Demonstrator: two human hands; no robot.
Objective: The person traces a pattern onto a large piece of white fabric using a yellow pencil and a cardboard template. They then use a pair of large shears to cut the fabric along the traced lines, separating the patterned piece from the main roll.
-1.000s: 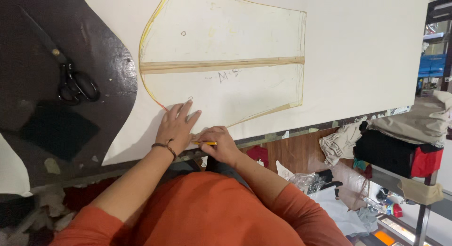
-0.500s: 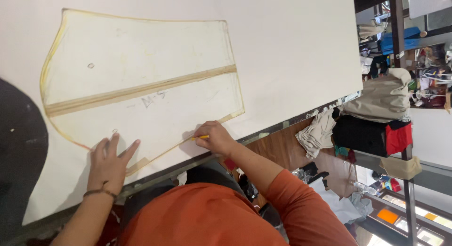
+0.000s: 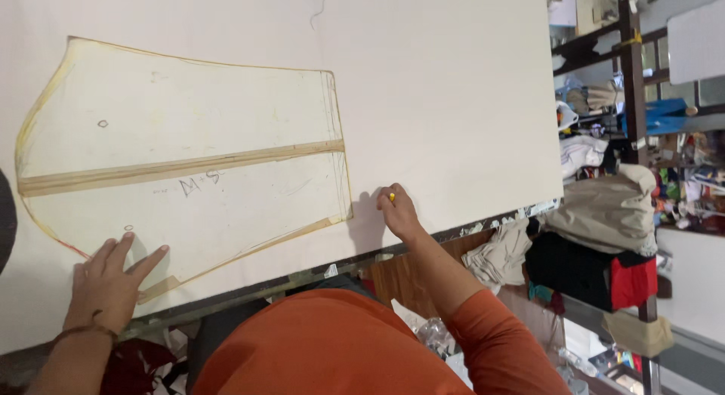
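Right hand [image 3: 396, 211] pinching yellow chalk [image 3: 391, 196], at 3 o'clock of pattern [image 3: 189, 176]; left hand [image 3: 109, 278] spread flat at its 7 o'clock edge

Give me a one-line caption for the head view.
Left hand pins a cream pattern piece on white fabric; right hand holds yellow chalk beside it.

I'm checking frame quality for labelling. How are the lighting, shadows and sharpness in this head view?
Head view: soft, even light; the right hand casts a faint shadow on the white fabric; the pattern piece and left hand are sharp; shelves at right look brighter and cluttered; whole view is rotated.
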